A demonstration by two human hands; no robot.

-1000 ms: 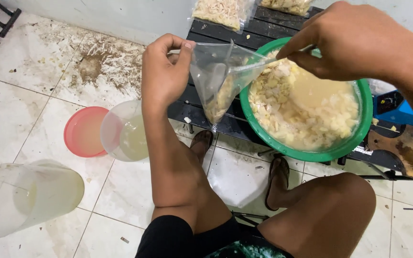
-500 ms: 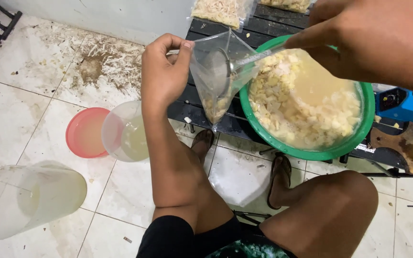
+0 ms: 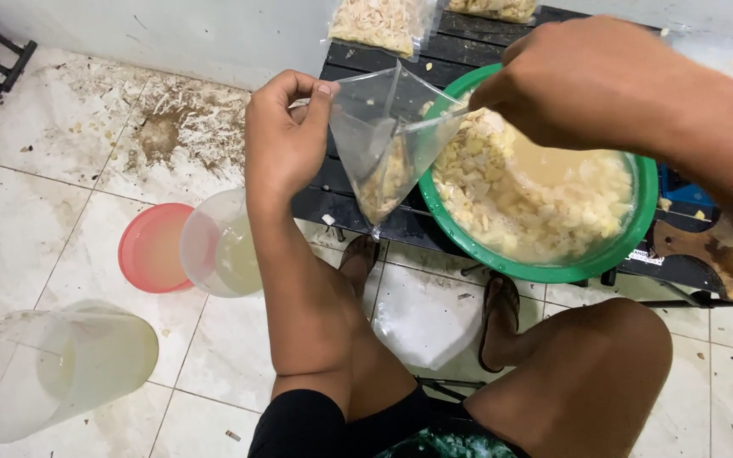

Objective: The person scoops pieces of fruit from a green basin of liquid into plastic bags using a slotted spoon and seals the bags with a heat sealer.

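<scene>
My left hand (image 3: 286, 140) pinches the top edge of a clear plastic bag (image 3: 383, 136), holding it up in front of the black slatted table. The bag hangs in a cone with pale chopped pieces gathered in its tip. My right hand (image 3: 587, 80) grips a metal spoon (image 3: 422, 125) whose bowl reaches into the bag's mouth. Just right of the bag stands a green bowl (image 3: 629, 242) heaped with pale yellow chopped pieces in cloudy liquid.
A black slatted table (image 3: 358, 68) carries the bowl and two filled clear bags (image 3: 379, 21) at its far edge. On the tiled floor lie a red lid (image 3: 150, 250), a translucent container (image 3: 218, 246) and a large plastic jar (image 3: 53, 369) on its side. Sandalled feet rest below the table.
My right hand has moved from over the bowl to the left, bringing the spoon into the bag's mouth. The left hand has kept the bag in place.
</scene>
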